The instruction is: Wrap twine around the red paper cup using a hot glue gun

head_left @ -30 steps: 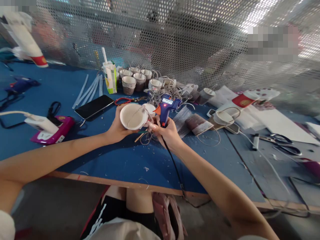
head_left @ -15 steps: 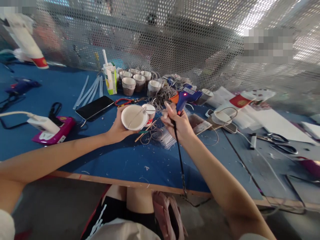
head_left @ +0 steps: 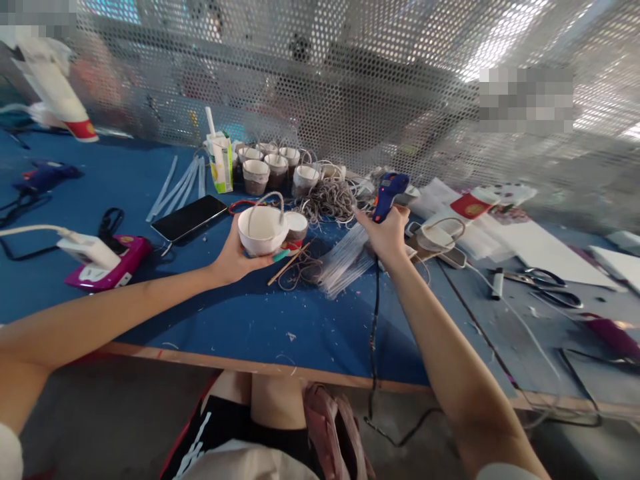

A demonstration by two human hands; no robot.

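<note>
My left hand (head_left: 235,257) is closed around a small white cup (head_left: 263,230) with a thin arched cord handle standing over its mouth. The cup is tilted towards me. At the right, my right hand (head_left: 387,233) is on a blue glue gun (head_left: 391,190), its thumb stretched out to the left; the fingers are partly hidden. The gun's black cord (head_left: 374,327) hangs from below that hand over the table edge. Just behind the held cup is another pale cup (head_left: 297,225) with a red part under it. A wooden stick (head_left: 287,265) lies near both cups.
Several small cups with handles (head_left: 255,177) stand behind, beside a drink carton (head_left: 220,163) and a heap of grey cord (head_left: 333,200). Clear glue sticks (head_left: 343,263) lie between my hands. A phone (head_left: 190,218) and purple power strip (head_left: 125,257) are left, scissors (head_left: 550,283) right.
My right hand has moved right and away from me with the glue gun, which now points differently. The cup in my left hand has tipped more upright, and its handle now stands above the rim.
</note>
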